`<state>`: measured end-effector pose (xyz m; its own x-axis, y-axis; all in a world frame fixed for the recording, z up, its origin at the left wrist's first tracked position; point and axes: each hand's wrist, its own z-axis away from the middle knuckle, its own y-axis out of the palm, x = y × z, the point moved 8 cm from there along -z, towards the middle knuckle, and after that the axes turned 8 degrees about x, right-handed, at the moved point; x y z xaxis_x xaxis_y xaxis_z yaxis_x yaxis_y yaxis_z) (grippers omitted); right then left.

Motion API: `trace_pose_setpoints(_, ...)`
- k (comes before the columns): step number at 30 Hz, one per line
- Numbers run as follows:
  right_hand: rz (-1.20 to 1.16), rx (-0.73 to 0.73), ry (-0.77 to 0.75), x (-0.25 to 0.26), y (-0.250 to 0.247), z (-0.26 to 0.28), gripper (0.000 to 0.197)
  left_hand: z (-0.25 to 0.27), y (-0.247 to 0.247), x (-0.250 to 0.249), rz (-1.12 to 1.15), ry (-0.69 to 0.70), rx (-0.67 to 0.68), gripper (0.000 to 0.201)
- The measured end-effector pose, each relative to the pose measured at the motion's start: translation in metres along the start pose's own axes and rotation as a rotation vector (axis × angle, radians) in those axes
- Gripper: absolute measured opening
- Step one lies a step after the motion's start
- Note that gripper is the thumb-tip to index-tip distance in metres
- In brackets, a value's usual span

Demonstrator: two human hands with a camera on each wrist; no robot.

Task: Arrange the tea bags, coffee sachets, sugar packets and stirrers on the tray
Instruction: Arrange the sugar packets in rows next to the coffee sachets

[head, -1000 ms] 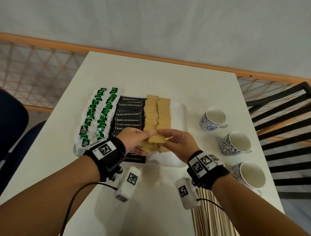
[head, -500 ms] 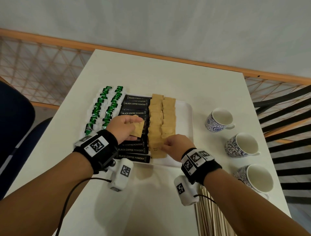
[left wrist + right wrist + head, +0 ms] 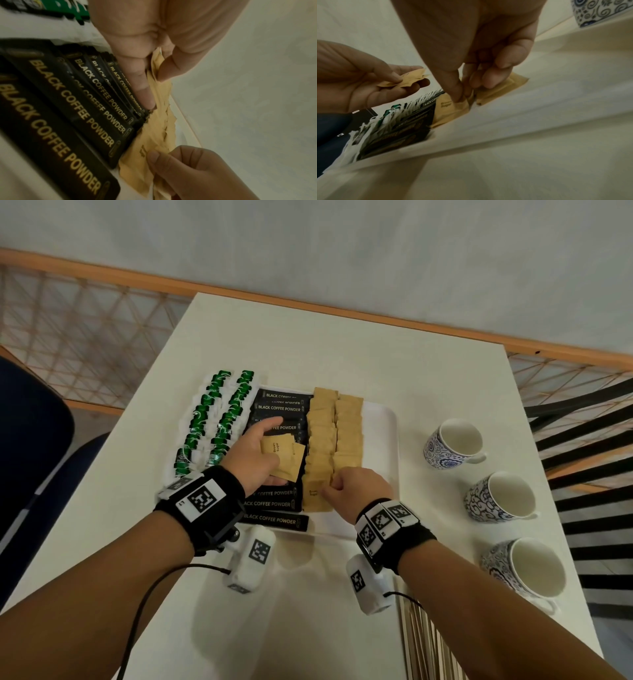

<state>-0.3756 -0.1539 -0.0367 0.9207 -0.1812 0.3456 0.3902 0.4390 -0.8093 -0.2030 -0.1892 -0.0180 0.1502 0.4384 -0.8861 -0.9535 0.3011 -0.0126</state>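
- Two sugar packets (image 3: 283, 457) sit pinched in left hand (image 3: 251, 455), over the coffee sachets (image 3: 279, 408).
- Right hand (image 3: 356, 487) fingers (image 3: 458, 88) pinch the nearest packet (image 3: 317, 494) of the sugar column, the nearer hand to the open slot.

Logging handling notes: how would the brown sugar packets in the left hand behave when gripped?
The brown sugar packets look thin, probably light and bendy: the left hand holds several fanned. Their edges look crinkled in the wrist view, so likely floppy, apt to slide apart.

Left hand (image 3: 251, 455) holds spare sugar packets (image 3: 283, 455) over the tray (image 3: 383, 440); right hand (image 3: 356, 491) pinches one in the row.
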Motion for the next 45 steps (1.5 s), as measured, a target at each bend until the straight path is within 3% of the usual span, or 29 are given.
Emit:
trace_pose_setpoints(3,0.003,0.007,0.006,-0.004,0.001,0.001,0.039,-0.001,0.003,0.003,0.021,-0.017,-0.003,0.075)
trace_pose_setpoints(6,-0.078,-0.011,-0.01,-0.006,-0.005,0.006,0.04,-0.001,0.009,0.006,-0.001,-0.036,0.016,0.073)
trace_pose_setpoints(11,-0.527,-0.178,-0.082,-0.013,-0.028,0.015,0.032,0.0,0.029,0.008,-0.064,-0.035,0.105,0.04)
trace_pose_setpoints(16,-0.602,-0.082,-0.121,-0.012,-0.022,0.014,0.025,0.0,0.047,0.01,-0.173,0.009,0.175,0.022)
trace_pose_setpoints(21,-0.873,-0.218,-0.125,-0.03,-0.032,0.021,0.016,-0.003,0.046,0.011,-0.22,-0.017,0.133,0.012)
trace_pose_setpoints(23,-0.789,-0.259,-0.144,-0.032,-0.037,0.027,0.018,-0.002,0.047,0.015,-0.154,-0.09,0.131,0.013)
trace_pose_setpoints(27,-0.541,-0.231,-0.201,-0.024,-0.034,0.032,0.017,0.001,0.06,0.016,0.078,-0.166,0.184,0.037)
trace_pose_setpoints(32,-0.404,-0.246,-0.332,-0.019,-0.033,0.034,0.012,0.001,0.065,0.011,0.04,-0.116,0.206,0.014)
trace_pose_setpoints(33,-0.396,-0.223,-0.354,-0.018,-0.03,0.034,0.013,0.001,0.066,0.011,0.027,-0.102,0.211,0.017)
trace_pose_setpoints(35,-0.433,-0.16,-0.372,-0.017,-0.024,0.034,0.016,-0.001,0.065,0.013,-0.024,-0.073,0.222,0.032)
trace_pose_setpoints(38,-0.59,-0.11,-0.331,-0.023,-0.019,0.034,0.018,-0.003,0.063,0.011,-0.187,-0.006,0.228,0.038)
trace_pose_setpoints(41,-0.716,-0.071,-0.271,-0.028,-0.011,0.03,0.013,-0.004,0.059,0.009,-0.22,0.047,0.193,0.033)
trace_pose_setpoints(45,-0.765,0.048,-0.234,-0.032,0.001,0.023,0.028,-0.006,0.053,0.009,-0.246,0.071,0.165,0.022)
